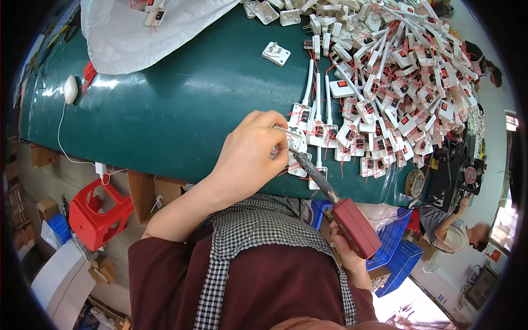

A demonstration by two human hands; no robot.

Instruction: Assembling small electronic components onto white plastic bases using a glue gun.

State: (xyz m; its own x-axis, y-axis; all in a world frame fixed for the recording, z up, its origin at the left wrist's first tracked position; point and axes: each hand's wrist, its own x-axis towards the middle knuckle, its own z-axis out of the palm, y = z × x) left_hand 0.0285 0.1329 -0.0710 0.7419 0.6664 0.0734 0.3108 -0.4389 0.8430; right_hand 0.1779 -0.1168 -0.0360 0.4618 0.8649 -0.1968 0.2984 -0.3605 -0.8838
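Observation:
My left hand [247, 157] is closed, with thumb and fingers pinching a small white plastic plug housing [297, 142] just above the table's near edge. My right hand [346, 252] grips a soldering iron [355, 226] by its dark red, boxy handle. The iron's dark metal shaft slants up and left, and its tip ends at the housing by my left fingertips; whether it touches cannot be made out. Just beyond lie several white housings with rods and red wires [317, 127]. Farther off, a single white plug piece [276, 54] with prongs lies on the table.
A large heap of white wired housings [401, 82] covers the green table's [181, 121] right side. A white bag [159, 38] lies at the far left, near a white corded device [70, 89]. Below stand a red stool [99, 212] and blue crates [404, 267]. Another person [454, 234] sits at right.

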